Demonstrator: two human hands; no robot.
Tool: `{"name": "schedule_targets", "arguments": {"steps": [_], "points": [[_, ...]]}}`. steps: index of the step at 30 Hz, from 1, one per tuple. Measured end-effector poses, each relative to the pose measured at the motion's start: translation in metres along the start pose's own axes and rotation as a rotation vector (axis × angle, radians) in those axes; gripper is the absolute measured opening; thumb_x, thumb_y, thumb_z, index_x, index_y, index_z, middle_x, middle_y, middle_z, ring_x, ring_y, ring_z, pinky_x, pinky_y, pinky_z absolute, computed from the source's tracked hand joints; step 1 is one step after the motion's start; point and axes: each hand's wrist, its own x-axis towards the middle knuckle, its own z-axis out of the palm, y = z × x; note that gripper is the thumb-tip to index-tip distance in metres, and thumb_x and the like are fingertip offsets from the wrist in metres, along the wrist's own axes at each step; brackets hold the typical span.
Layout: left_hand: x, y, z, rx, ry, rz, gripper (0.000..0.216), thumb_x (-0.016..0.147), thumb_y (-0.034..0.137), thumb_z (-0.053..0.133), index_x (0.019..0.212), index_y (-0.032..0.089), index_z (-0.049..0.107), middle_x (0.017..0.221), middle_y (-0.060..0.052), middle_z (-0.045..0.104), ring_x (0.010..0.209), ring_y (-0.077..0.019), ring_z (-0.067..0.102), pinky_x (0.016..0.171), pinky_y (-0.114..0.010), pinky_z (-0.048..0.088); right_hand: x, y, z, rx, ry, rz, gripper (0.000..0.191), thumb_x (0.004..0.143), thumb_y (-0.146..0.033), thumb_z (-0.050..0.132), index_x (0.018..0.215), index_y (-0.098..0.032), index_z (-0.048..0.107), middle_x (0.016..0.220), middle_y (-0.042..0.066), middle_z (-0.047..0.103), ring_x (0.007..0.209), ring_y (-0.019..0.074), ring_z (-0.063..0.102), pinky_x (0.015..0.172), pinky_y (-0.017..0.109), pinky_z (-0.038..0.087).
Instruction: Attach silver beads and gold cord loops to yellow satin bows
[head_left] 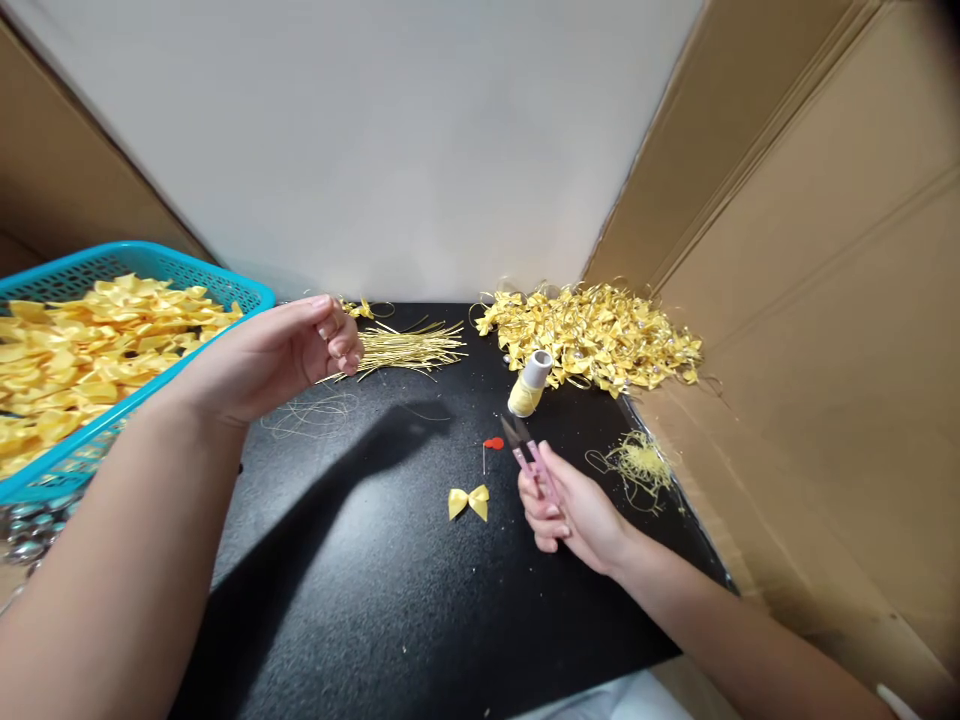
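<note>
My right hand (566, 505) is wrapped round a pair of thread snips (536, 465) with pink handles, dark blades slightly apart and pointing away from me. A yellow satin ribbon bow (469, 502) lies on the black table left of this hand. Between bow and snips are a needle (484, 458) and a small red needle threader (494, 443). My left hand (300, 345) is raised over the table, fingers curled in towards the thumb; whatever they may hold is hidden. Just past its fingertips lies a bundle of gold cords (412, 348), partly covered by the hand.
A blue plastic basket (259, 295) full of yellow bows stands at left, with metallic beads (34, 530) below it. A thread spool (527, 390) stands before a heap of finished bows (592, 335). Tangled thread (641, 465) lies by the right edge. Cardboard walls (825, 300) flank the table.
</note>
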Motion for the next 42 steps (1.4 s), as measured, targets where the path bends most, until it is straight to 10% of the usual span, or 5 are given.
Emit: {"name": "schedule_targets", "arguments": {"steps": [5,8,12,42], "points": [[-0.001,0.008,-0.003,0.186,0.232,0.06,0.033,0.077,0.034,0.067,0.054,0.017,0.05,0.052,0.001,0.047,0.051,-0.0099,0.049,0.049,-0.021,0.046,-0.004,-0.053,-0.014,-0.602,0.375,-0.865,0.054,0.082,-0.069,0.052,0.063,-0.019,0.047,0.06,-0.003,0.046,0.05,0.0081,0.039,0.049,0.023,0.033],[-0.003,0.012,-0.001,0.322,0.384,0.105,0.03,0.079,0.029,0.061,0.054,0.017,0.052,0.052,0.0,0.049,0.051,-0.0097,0.047,0.05,-0.02,0.042,0.017,-0.085,-0.018,-0.816,0.663,-1.069,0.037,0.074,-0.052,0.072,0.074,-0.018,0.057,0.075,0.001,0.057,0.061,0.0103,0.047,0.057,0.026,0.038],[-0.006,0.012,0.002,0.446,0.52,0.047,0.025,0.079,0.027,0.057,0.056,0.017,0.053,0.056,0.001,0.049,0.056,-0.0098,0.047,0.054,-0.019,0.04,0.045,-0.096,-0.01,-0.865,0.599,-1.038,0.034,0.069,-0.035,0.077,0.095,-0.017,0.066,0.094,0.006,0.064,0.07,0.0127,0.056,0.064,0.029,0.044],[-0.007,0.01,-0.011,0.487,0.488,0.019,0.025,0.078,0.031,0.062,0.058,0.018,0.058,0.062,0.0,0.053,0.064,-0.0115,0.048,0.059,-0.017,0.043,0.052,-0.108,-0.032,-1.175,0.649,-1.234,0.027,0.082,-0.04,0.062,0.076,-0.023,0.043,0.073,0.001,0.055,0.066,0.0149,0.052,0.066,0.032,0.041]]}}
